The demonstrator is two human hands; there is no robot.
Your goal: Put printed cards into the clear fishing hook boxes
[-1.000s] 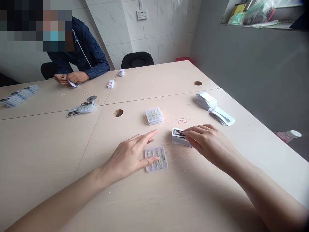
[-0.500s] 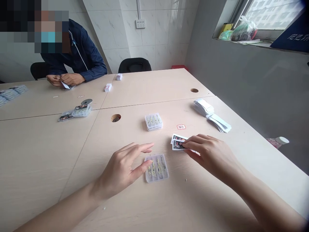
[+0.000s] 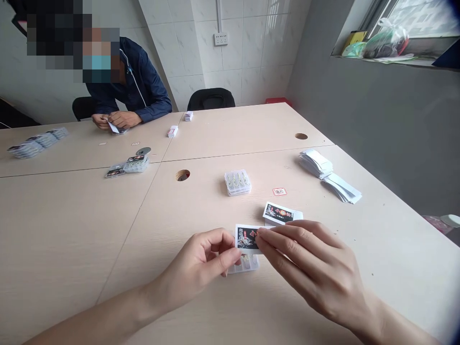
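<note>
A black-and-white printed card (image 3: 247, 238) is held between both hands. My left hand (image 3: 212, 256) pinches its left end with thumb and fingers. Over its right part, my right hand (image 3: 309, 258) grips it with the fingertips. Below the card, partly hidden by it and by my left hand, a clear compartment box (image 3: 249, 262) lies on the table. More printed cards (image 3: 279, 213) lie in a small stack just beyond my right hand. Farther off stand stacked clear boxes (image 3: 238, 182) with yellowish-green line pieces in their compartments.
White paper strips (image 3: 316, 163) lie in piles at the right. Boxes with cards (image 3: 136, 163) and a round metal cover (image 3: 143, 151) are at the left. The table has a round hole (image 3: 183, 175). Across it, a person in a dark blue jacket (image 3: 147, 76) handles a paper.
My right hand has brought a card from the stack toward the near box. My left hand has closed on the card's left end. The view has shifted slightly left.
</note>
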